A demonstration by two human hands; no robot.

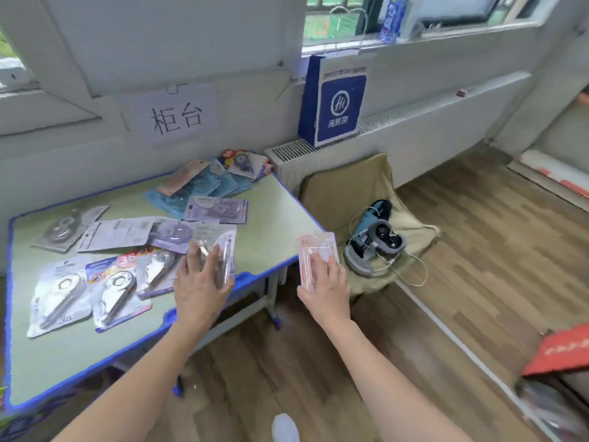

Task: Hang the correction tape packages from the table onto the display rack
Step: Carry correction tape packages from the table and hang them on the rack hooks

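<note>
A: Room: wood-plank floor [446,250], radiator [318,151] beyond both hands. No display rack in view.
B: Table [271,218]?
A: Green top, blue rim, under the left hand [200,282].
B: Stock?
A: Correction tape packages [121,282], scattered left of and beyond that hand.
B: Held?
A: Left hand grips a clear-fronted package [223,247] at the table's edge. The right hand [328,285] holds a pink package [314,250] clear of the table. Likely light, with stiff card and a slick blister. Best gripped low on the card, leaving the top free.
</note>
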